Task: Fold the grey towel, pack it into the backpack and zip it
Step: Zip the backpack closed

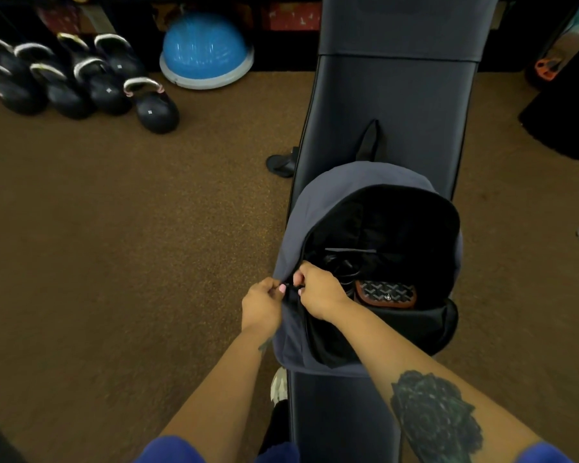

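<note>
A blue-grey backpack [315,208] lies open on a black padded bench [391,105], its dark inside showing. Inside lie a patterned pouch with a brown rim [386,294] and some dark cords [340,265]. My left hand [261,304] pinches the fabric at the backpack's left edge. My right hand [318,290] is right beside it, fingers closed on the small dark zipper pull at that same edge. No grey towel is in view.
Several black kettlebells [81,81] stand on the brown floor at the far left, beside a blue half-ball trainer [206,50]. A black bench foot [281,163] sticks out left of the bench. A dark mat [565,118] lies at the right.
</note>
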